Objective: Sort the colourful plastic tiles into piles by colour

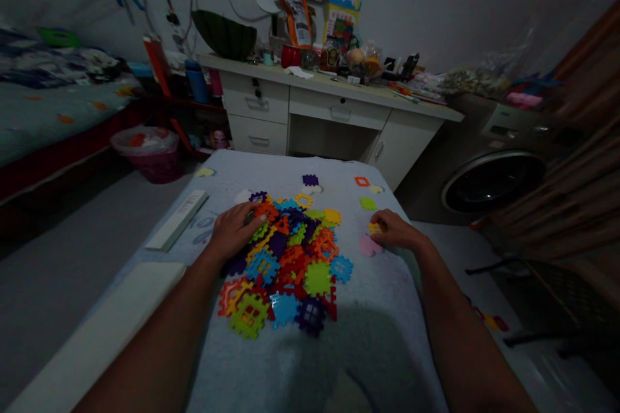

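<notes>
A heap of several colourful plastic interlocking tiles [290,258] lies in the middle of a pale cloth-covered table [339,348]. My left hand [237,227] rests palm down on the heap's left edge, fingers curled over the tiles. My right hand [394,230] sits to the right of the heap, its fingers pinched on a small yellow tile [374,228], just above a pink tile [368,245]. Loose tiles lie farther back: a purple one [310,179], an orange one [361,181] and a green one [368,204].
Two white flat bars [178,219] lie along the table's left edge. Behind stands a white desk with drawers [334,110], cluttered on top. A pink bin [150,151] and a bed [43,110] are at left, a washing machine [494,174] at right.
</notes>
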Available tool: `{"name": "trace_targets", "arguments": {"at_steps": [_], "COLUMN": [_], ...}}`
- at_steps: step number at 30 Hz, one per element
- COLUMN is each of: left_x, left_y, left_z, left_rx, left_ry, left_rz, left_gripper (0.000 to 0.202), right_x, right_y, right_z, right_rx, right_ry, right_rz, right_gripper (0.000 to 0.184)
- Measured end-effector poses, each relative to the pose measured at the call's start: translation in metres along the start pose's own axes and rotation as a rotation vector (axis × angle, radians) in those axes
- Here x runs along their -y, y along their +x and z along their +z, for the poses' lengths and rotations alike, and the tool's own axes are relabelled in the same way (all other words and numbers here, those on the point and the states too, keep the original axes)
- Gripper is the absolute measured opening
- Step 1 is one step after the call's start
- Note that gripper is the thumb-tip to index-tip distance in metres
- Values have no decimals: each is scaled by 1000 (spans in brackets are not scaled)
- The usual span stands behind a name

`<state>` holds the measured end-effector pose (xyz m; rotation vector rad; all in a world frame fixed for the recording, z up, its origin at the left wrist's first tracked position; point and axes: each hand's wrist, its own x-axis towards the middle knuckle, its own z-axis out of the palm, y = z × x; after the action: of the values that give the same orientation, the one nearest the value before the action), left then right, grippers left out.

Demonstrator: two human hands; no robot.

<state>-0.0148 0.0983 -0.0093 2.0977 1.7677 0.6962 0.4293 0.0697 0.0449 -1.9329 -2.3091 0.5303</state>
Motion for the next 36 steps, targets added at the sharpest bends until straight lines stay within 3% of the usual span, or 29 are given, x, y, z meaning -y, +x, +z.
{"name": "trace_targets", "arguments": {"at_steps": [5,8,13,16,19,24,30,36], "left_x": [-3,-5,-3,-3,-5,-4,-3,-3], "left_y": [-1,-2,-2,-2,-2,-2,-2,-1], "left_z": [-1,-3,-2,-2,-3,-3,-3,-3], "left_rx": [4,2,-6,-6,-10,-6,2,11], "left_ry": [-17,-18,-23,-29,-20,-16,-32,-18], "left_rz": [-4,-14,-5,10,5,1,-1,-14], "left_gripper": [57,56,54,53,51,53,53,55], "right_x": [12,32,77,96,102,87,48,21], "right_y": [3,15,48,64,73,72,61,40], "right_z": [-3,-7,-10,-7,-3,-8,-35,-52], "right_rx": [-84,-122,29,142,170,136,-5,90], "right_ry": [-32,-18,-13,-76,-128,-4,228,391], "right_rz": [8,-72,-208,-165,-98,-106,-69,60], "right_gripper": [32,31,33,37,34,20,19,27]}}
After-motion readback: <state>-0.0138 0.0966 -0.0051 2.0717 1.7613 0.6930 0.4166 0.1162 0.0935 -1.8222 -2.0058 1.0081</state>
